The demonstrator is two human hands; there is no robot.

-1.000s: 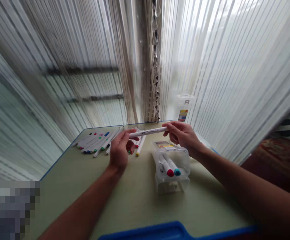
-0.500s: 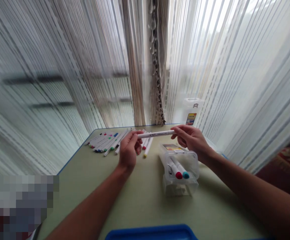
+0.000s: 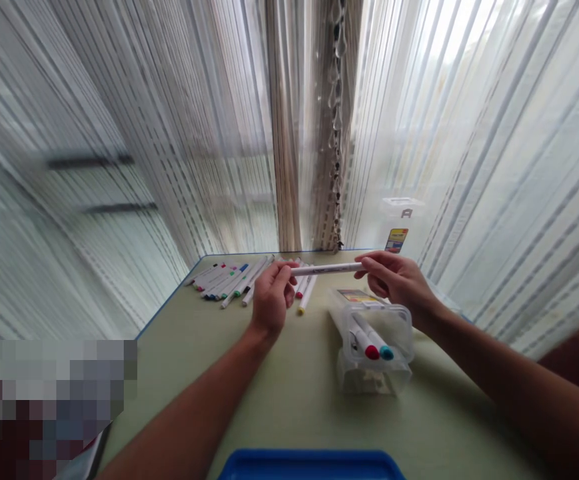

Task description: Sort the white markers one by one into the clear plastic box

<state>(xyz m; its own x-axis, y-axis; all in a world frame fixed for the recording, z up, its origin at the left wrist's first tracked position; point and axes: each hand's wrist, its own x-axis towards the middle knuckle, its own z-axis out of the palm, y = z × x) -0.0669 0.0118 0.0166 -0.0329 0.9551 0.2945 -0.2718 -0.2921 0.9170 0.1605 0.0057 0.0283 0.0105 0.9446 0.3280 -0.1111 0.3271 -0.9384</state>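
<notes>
A white marker point(image 3: 326, 269) is held level above the table, one end in each hand. My left hand point(image 3: 272, 297) is closed around its left end, and the fingers of my right hand point(image 3: 394, 277) pinch the right end, hiding both tips. Below my right hand lies a clear plastic case point(image 3: 346, 383) with its lid open. Inside rest a red-capped marker point(image 3: 371, 351) and a teal-capped marker point(image 3: 386, 352). Behind and left of my left hand, several white markers point(image 3: 229, 283) with coloured ends lie spread. A yellow-ended marker point(image 3: 304, 303) lies just right of that hand.
The pale green table point(image 3: 289, 400) has a blue edge. Another clear case point(image 3: 399, 223) with a yellow label stands at the back right. A blue tray-like object point(image 3: 314, 460) sits at the near edge. Striped sheer curtains point(image 3: 194, 133) hang behind the table.
The whole view has shifted, so everything appears slightly farther right. Both hands keep the same hold on the marker.
</notes>
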